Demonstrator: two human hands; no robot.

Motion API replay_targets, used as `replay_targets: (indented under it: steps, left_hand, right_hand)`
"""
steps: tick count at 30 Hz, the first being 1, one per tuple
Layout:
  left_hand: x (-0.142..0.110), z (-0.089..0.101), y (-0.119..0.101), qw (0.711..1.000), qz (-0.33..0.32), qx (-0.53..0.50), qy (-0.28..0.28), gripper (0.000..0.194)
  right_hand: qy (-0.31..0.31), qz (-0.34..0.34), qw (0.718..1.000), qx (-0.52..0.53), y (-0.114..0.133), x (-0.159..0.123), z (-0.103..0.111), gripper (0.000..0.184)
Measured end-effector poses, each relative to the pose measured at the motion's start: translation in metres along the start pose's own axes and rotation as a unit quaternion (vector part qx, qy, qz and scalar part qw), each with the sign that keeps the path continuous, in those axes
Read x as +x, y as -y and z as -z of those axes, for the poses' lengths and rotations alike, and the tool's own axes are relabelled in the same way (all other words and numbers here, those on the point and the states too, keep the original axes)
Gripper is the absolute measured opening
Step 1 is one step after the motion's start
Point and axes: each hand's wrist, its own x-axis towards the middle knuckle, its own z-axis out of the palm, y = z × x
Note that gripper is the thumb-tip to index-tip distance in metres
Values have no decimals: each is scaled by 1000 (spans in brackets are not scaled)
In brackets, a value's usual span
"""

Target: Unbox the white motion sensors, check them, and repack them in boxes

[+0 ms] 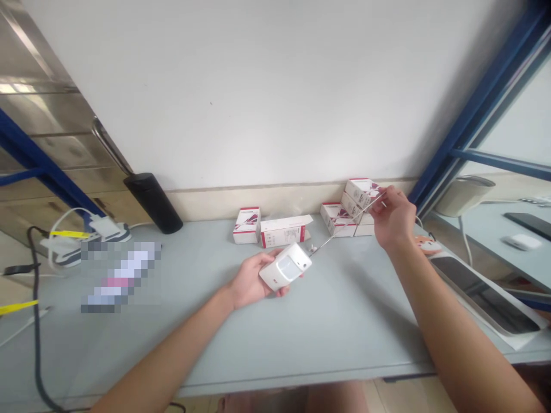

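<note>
Left hand (249, 281), fingers part-curled, holds white device (286, 267) over grey table (258, 350). Right hand (396, 215) pinches thin strand (344, 225), straight towards device. Step: apparently strand handling; next move calls for steady left support.

The white device (286, 268) lies tilted in the left hand (250, 280), above the tabletop (318, 327), its front turned upward. It has a rounded casing, a pale window, a small dark spot near one end and a red mark near the other. A thin, straight wire (344, 228) slants from beside its far end up to the right hand's (394, 218) fingertips.
</note>
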Motion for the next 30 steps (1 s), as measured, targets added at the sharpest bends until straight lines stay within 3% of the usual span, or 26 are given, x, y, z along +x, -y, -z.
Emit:
replay_targets:
  steps: [13,19,26,30]
  left_hand:
    - [0,-1,-4,1000,22,-5,-15,53]
    - [0,1,-2,1000,12,-18,-18,48]
    - [3,12,3,998,5,-53,-22,49]
    - [6,14,4,996,-3,-86,-40,50]
  right_hand:
    - [-29,52,997,-53,-13,2,3,29]
    - [-15,68,995,-76,-17,-7,-5,29]
    - [52,52,987,-140,-35,-27,-15,32]
    - [132,23,971,-200,-44,-50,-24,34]
